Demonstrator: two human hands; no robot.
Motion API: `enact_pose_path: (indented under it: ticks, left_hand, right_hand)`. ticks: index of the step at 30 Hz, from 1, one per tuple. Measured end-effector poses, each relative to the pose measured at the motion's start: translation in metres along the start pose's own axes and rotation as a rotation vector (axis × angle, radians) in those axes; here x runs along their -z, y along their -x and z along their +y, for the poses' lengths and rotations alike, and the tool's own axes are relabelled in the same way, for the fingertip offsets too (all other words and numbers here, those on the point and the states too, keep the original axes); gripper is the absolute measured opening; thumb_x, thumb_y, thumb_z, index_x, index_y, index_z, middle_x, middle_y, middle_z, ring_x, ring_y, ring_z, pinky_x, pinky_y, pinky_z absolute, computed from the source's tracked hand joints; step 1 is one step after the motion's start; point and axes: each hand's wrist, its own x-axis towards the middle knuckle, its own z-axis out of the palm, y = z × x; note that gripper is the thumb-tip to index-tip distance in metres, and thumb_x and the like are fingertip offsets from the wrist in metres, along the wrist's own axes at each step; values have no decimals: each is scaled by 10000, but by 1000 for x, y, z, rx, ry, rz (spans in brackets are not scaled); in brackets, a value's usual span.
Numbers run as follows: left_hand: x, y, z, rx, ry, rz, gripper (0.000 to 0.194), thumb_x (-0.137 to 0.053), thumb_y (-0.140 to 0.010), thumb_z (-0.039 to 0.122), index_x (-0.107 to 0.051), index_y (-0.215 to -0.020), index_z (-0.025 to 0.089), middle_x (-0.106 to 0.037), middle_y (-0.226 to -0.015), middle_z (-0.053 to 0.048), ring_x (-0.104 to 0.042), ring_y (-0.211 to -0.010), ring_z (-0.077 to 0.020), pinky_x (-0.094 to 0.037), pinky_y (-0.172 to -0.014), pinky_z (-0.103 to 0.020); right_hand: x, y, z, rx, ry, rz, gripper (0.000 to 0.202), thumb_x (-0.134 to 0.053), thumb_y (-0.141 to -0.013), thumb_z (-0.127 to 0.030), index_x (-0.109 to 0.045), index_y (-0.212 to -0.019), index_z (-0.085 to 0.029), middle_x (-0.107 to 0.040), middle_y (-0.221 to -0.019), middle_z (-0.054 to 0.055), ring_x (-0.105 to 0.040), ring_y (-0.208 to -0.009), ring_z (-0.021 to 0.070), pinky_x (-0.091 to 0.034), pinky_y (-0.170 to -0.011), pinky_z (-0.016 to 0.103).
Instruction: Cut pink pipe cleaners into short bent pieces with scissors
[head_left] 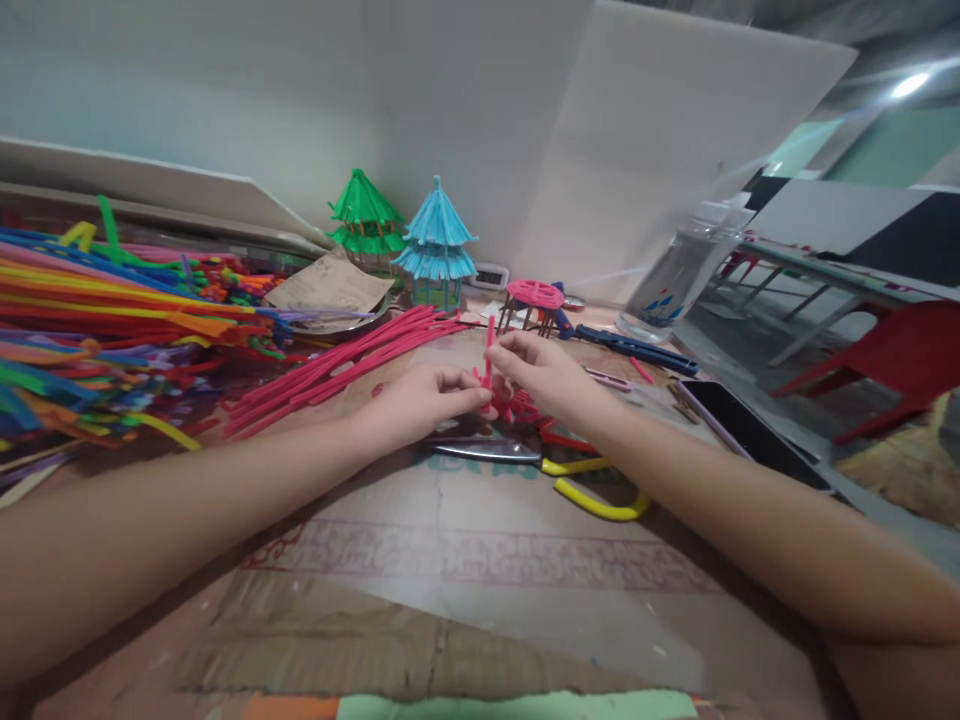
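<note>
Left hand [420, 402], right hand [541, 372] pinching one pink strip [490, 330]; two pagodas [437, 225] behind

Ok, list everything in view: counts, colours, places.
Fuzzy craft stems: many, mixed colours, left
Straight fuzzy stems: several, pink, centre left
Tiered pagoda models: two, green and light blue, back
Round-topped model: one, pink, behind right hand
Small display: one, pale, beside blue pagoda
Plastic bottle: one, transparent, back right
Long tool: one, dark blue, beside bottle
Flat phone: one, dark-screened, right
Metal scissors: one, yellow-handled, below hands
Flat cardboard strip: one, brown, front
Plastic chair: at least one, red, background right
Thin upright stem: one, pink, between hands
Left hand: one, bare, at stem's base
Right hand: one, bare, holding stem
</note>
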Motion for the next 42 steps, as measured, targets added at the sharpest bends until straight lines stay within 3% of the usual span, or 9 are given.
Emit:
enact_pose_path:
  ticks: [4, 12, 29, 42]
  left_hand:
    - [0, 1, 3, -2, -34, 5, 291, -649, -820, 442, -718, -819, 159, -758, -881, -71, -680, -850, -212, -488, -813, -336]
    - [-1, 3, 6, 44, -11, 17, 243, -644, -833, 383, -720, -849, 152, -763, -901, -67, -687, -851, -202, -500, -817, -327]
    - [-1, 0, 1, -3, 17, 4, 249, -633, -846, 397, -709, -844, 159, -762, -908, -71, -692, -853, -189, -494, -777, -293]
    - [4, -1, -2, -11, -3, -65, 304, -623, -850, 431, -720, -875, 144, -752, -948, -93, -679, -889, -211, -482, -835, -328]
  right_hand:
    - [-8, 3, 8, -56, -151, -37, 301, -654, -814, -468, -523, -821, -197, -572, -628, -41, -525, -524, 103, -414, -507, 238]
    - [-10, 6, 17, 9, -143, -9, 217, -640, -822, -369, -492, -815, -210, -556, -621, -54, -506, -500, 96, -374, -466, 224]
    - [-11, 7, 17, 2, -100, -14, 305, -638, -801, -471, -472, -793, -215, -531, -589, -60, -515, -502, 108, -374, -446, 221]
    - [-11, 7, 17, 16, -65, 1, 251, -620, -816, -421, -473, -786, -220, -524, -598, -61, -477, -496, 99, -360, -456, 228]
